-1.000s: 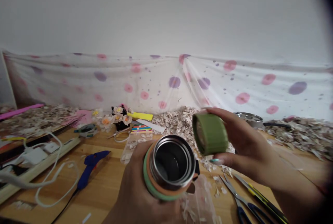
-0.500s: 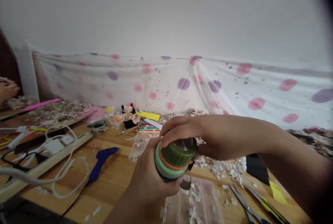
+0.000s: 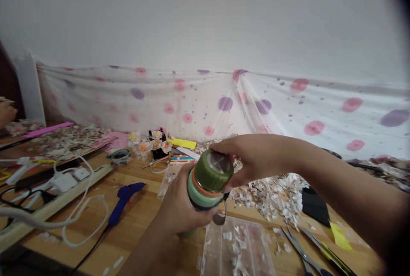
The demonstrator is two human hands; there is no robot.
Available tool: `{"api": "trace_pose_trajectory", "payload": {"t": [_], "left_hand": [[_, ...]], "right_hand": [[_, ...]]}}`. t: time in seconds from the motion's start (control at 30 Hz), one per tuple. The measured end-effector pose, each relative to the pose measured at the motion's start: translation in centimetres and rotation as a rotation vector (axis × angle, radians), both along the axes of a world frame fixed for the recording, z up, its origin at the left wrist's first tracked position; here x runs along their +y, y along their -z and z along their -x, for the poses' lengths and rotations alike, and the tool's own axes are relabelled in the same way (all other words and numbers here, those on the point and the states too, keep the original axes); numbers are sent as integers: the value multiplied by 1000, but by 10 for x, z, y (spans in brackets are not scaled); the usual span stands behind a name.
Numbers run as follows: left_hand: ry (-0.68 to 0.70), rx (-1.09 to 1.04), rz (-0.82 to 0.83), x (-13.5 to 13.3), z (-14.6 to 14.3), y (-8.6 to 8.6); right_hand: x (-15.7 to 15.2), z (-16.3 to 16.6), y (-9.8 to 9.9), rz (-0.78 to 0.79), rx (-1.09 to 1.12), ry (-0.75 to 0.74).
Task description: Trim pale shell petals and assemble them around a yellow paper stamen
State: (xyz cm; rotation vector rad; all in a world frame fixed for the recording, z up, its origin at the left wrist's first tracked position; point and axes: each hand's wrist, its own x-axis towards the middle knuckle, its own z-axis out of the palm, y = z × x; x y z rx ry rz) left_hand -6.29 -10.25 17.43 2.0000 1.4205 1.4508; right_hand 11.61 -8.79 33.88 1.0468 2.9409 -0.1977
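A thermos with green, orange and mint bands (image 3: 201, 195) is held over the wooden table, its top tilted toward me. My left hand (image 3: 177, 205) is wrapped round its body from the left. My right hand (image 3: 250, 156) grips the olive-green lid (image 3: 209, 175) from the right, fingers over the far edge and thumb on the near side. The lid sits on the bottle; its silvery round top shows. A dark strap loop (image 3: 219, 218) hangs beside the neck. The lower part of the thermos is mostly hidden behind my left hand.
Below lies a clear compartment box (image 3: 221, 250) with pale scraps. Scissors (image 3: 299, 248) and a yellow utility knife (image 3: 331, 254) are to the right. Left are a blue glue gun (image 3: 123, 203), white cables and a power strip (image 3: 67, 180). Another person's hand (image 3: 6, 113) shows far left.
My right hand has shifted from lying across the lid to gripping its right side, exposing more of the lid. The thermos has moved slightly left and up in view.
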Motion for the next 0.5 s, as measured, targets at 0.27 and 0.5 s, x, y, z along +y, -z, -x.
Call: {"api": "trace_pose_trajectory", "payload": {"t": [0.27, 0.5], "left_hand": [[-170, -276, -100, 34, 28, -12], [-786, -227, -275, 75, 99, -33]], "right_hand": [[11, -36, 36, -212, 197, 194], [-14, -105, 112, -66, 197, 351]]}}
